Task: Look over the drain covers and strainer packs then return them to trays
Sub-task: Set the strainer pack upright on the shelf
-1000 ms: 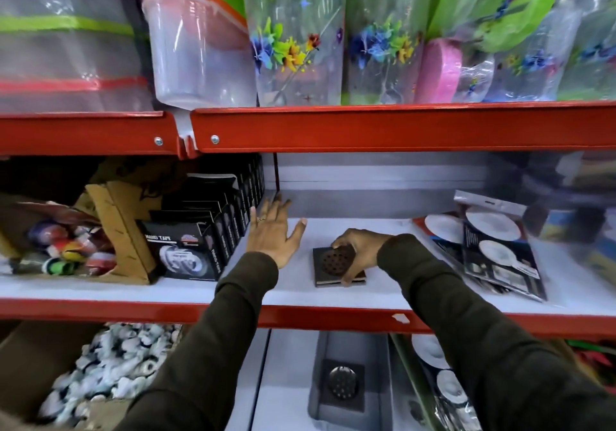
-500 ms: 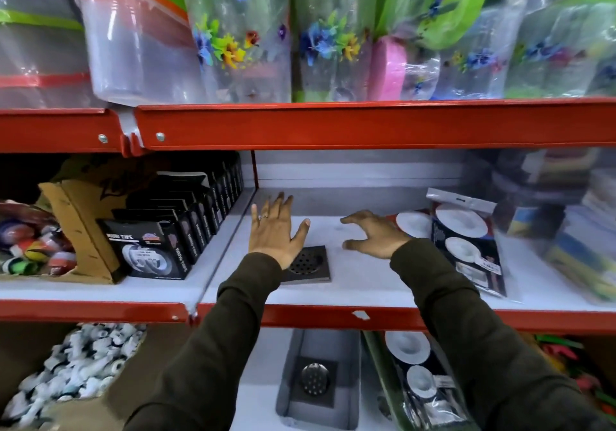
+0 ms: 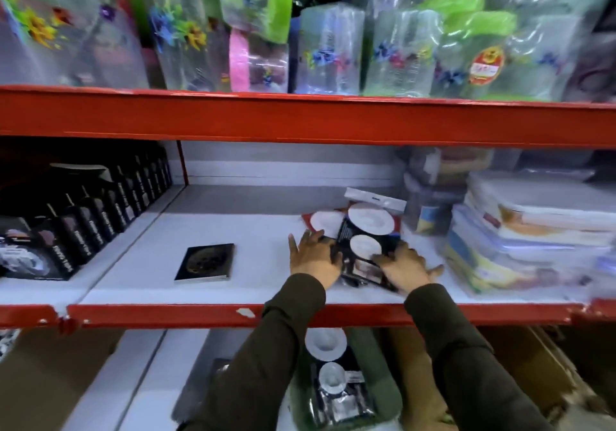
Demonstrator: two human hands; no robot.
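A square black drain cover (image 3: 205, 262) lies flat on the white middle shelf (image 3: 260, 230), left of both hands. Strainer packs (image 3: 368, 219) with white discs on dark cards lie in a loose stack at the shelf's right middle. My left hand (image 3: 311, 257) grips the stack's left edge. My right hand (image 3: 405, 269) presses on its lower right corner, fingers over the top pack. On the lower shelf a green tray (image 3: 383, 384) holds another strainer pack (image 3: 330, 377). A grey tray (image 3: 196, 394) beside it is mostly hidden by my left sleeve.
Black boxes (image 3: 86, 227) stand in a row at the left of the middle shelf. Stacked clear packages (image 3: 533, 240) crowd the right, close to my right hand. Wrapped plastic jugs (image 3: 333, 50) fill the top shelf. The red shelf beam (image 3: 300, 117) runs overhead.
My left hand left the drain cover and moved right to the strainer packs. My right hand reached further right onto the same stack. The view has swung to the right.
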